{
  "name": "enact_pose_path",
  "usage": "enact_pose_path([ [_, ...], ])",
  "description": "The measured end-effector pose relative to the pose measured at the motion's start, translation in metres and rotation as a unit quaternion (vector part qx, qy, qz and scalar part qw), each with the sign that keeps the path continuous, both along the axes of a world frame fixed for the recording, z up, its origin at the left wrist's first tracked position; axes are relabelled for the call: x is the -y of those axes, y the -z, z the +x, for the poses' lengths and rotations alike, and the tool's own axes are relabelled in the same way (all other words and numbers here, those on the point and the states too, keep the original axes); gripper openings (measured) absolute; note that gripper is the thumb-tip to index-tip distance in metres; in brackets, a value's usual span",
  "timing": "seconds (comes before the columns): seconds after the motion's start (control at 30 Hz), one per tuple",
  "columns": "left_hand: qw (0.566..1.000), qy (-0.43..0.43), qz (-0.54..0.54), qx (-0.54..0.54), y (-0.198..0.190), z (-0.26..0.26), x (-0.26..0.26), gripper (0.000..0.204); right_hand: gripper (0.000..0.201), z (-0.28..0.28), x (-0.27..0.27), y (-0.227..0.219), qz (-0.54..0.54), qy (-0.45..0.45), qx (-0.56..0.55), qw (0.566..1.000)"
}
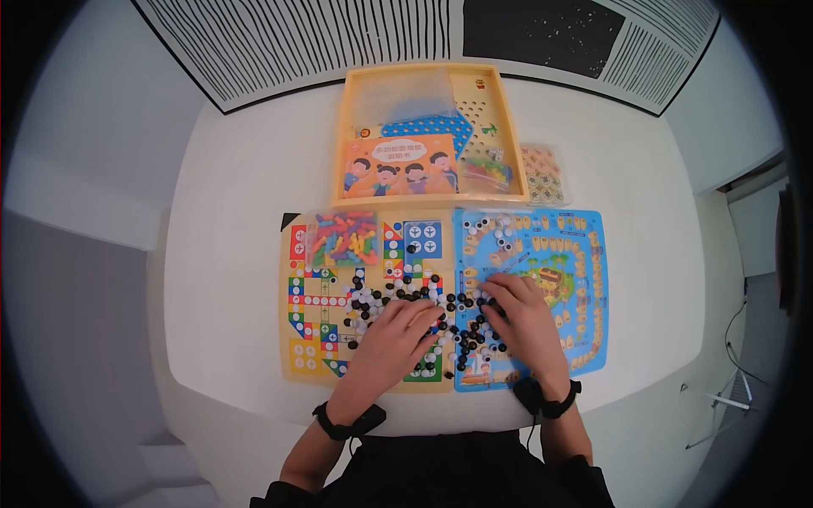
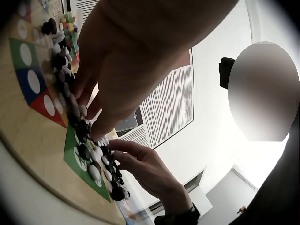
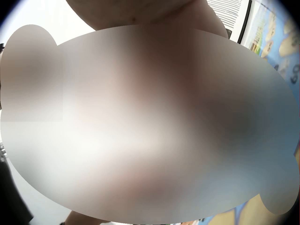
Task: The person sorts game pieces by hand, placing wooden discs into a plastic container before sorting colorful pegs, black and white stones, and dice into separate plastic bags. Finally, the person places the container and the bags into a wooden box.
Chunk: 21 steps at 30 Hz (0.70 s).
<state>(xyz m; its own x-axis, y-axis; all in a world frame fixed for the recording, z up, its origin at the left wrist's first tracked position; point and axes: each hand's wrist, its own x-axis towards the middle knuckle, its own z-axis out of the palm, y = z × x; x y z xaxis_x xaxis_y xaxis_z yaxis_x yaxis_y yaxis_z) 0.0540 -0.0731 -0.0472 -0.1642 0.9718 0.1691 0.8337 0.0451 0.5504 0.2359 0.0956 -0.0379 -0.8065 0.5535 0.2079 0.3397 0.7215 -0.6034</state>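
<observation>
Black and white round game pieces (image 1: 468, 341) lie loosely heaped across the seam of a double game board, a flying-chess side (image 1: 286, 279) at left and a blue side (image 1: 584, 351) at right. My left hand (image 1: 391, 343) reaches over the heap, its relaxed fingers among the pieces. Opposite it, my right hand (image 1: 527, 320) has lightly bent fingers touching the heap's right edge. From the left wrist view, both hands' fingertips meet pieces (image 2: 94, 172) near the green corner. Most of the right wrist view is blurred.
A bag of colourful pegs (image 1: 343, 239) lies on the board's upper left, a clear bag of round pieces (image 1: 500, 230) on the blue side. Behind stands a yellow tray (image 1: 343, 135) with a booklet (image 1: 402, 161) and blue perforated sheet (image 1: 432, 129). Packed discs (image 1: 542, 173) lie right of it.
</observation>
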Motion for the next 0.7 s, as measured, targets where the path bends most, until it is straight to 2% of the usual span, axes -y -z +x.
enact_pose_path([
  [0.07,1.0,-0.002,0.001,0.015,0.003,0.005,-0.007,0.04,0.028,-0.006,0.0,0.002,0.018,-0.009,0.044,0.999],
  [0.2,1.0,-0.003,-0.021,0.023,0.004,0.008,-0.016,0.036,0.026,-0.007,0.004,0.003,0.019,-0.011,0.059,0.998],
  [0.27,1.0,0.002,-0.011,0.012,0.002,0.008,-0.019,0.033,0.024,-0.005,0.003,0.0,-0.029,0.001,0.082,0.996],
  [0.33,1.0,0.013,-0.004,-0.002,0.001,0.006,-0.021,0.031,0.025,-0.003,0.002,-0.004,-0.029,-0.004,0.082,0.996],
  [0.5,0.998,0.007,-0.013,0.064,0.003,0.006,-0.022,0.023,0.024,-0.002,0.001,-0.006,-0.027,-0.012,0.081,0.996],
  [0.7,0.996,0.027,-0.014,0.085,0.004,0.002,-0.019,0.02,0.017,-0.005,0.001,-0.001,-0.04,-0.006,0.112,0.993],
])
